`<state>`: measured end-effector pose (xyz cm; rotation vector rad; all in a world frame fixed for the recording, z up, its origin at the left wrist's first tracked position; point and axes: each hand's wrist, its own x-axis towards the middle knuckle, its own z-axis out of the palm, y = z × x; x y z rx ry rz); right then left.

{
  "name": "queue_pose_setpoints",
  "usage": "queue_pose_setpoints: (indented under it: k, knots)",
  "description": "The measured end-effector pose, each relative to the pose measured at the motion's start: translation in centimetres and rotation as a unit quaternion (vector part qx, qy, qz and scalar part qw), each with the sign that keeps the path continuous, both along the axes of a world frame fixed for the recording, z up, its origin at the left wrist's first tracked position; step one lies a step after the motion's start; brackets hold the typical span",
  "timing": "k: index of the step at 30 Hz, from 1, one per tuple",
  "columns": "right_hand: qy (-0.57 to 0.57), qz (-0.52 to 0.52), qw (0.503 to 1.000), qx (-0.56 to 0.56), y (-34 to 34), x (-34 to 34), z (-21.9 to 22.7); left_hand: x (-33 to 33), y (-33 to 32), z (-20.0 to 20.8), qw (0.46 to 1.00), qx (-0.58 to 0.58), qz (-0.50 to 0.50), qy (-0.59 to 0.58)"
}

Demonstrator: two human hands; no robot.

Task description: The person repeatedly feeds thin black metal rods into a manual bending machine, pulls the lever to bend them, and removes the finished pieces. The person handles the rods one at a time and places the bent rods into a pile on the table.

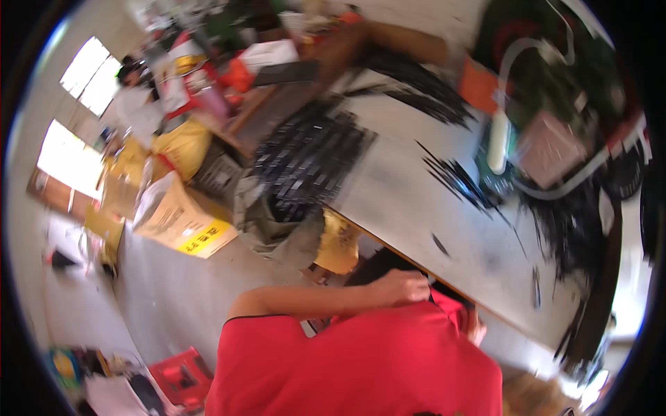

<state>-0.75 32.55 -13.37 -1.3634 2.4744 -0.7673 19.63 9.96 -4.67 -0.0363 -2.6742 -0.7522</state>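
Note:
My left hand [401,288] is closed at the near edge of the worktable [402,194], beside the red cloth of my shirt. What its fingers grip, if anything, is hidden. Only part of my right hand [476,328] shows, below the table edge; the red sleeve covers the rest, so its fingers are unclear. A dark thing [378,267] lies just behind the left hand, under the tabletop. On the table are rows of thin black strips [312,163], a loose bunch of black strips [461,184] and a slim metal tool [535,288].
Grey-green cloth [267,229] hangs off the table's left end near an open paper sack [191,222] and a yellow bag [184,145]. A white lamp [498,142] and a wrapped pinkish block [551,149] stand at the right. Another person [135,87] is far left.

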Motion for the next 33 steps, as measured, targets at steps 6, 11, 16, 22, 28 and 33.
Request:
queue_pose_setpoints:
  k: [6,11,16,22,28,33]
  knots:
    - [-0.096,-0.004,0.995,-0.007,0.0,0.5,1.6,0.7,0.0,2.7,0.993,0.110,0.026,-0.035]
    - [-0.074,-0.058,0.995,0.024,4.6,1.6,1.9,0.7,-1.9,3.0,0.967,0.209,-0.011,-0.146]
    - [0.005,-0.007,0.999,-0.054,5.7,2.2,7.4,-1.3,-4.8,9.0,0.936,0.272,0.088,-0.207]
    - [0.069,-0.090,0.984,-0.136,-4.1,-1.7,14.0,-7.9,-10.1,6.5,0.981,0.004,0.192,0.024]
    - [0.102,-0.110,0.986,-0.077,-10.4,-9.5,13.5,-11.6,-11.7,4.4,0.973,-0.104,0.195,0.066]
    - [0.152,-0.036,0.983,0.094,-12.3,-13.2,15.1,-12.0,-12.4,3.8,0.979,-0.105,0.170,0.045]
